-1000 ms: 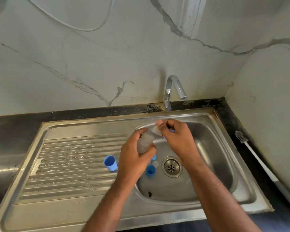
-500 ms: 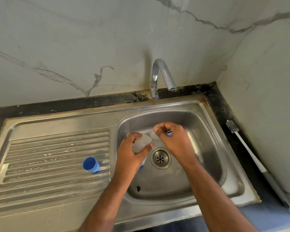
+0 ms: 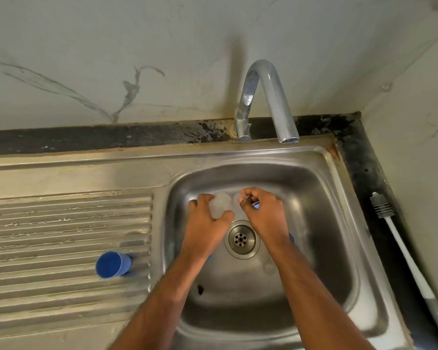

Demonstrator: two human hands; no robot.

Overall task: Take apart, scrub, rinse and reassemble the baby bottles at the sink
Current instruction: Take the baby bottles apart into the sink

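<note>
Now | left hand (image 3: 208,221) grips bottle (image 3: 220,205) | right hand (image 3: 263,210) pinches teat (image 3: 239,199)

Pale marble-veined wall (image 3: 111,59), corner at right; black stained countertop (image 3: 86,138) strip along wall base.

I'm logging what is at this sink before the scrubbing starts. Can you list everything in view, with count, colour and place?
clear bottle: 1, translucent, over the basin, gripped by the left hand
teat part: 1, clear with a bit of blue, pinched in the right hand
blue cap: 1, blue, lying on its side on the ribbed drainboard
bottle brush: 1, white handle with grey bristles, on the dark counter right of the sink
tap: 1, chrome, behind the basin, no water running
sink: 1, stainless steel, drain in the middle
left hand: 1, over the basin
right hand: 1, over the basin
</note>
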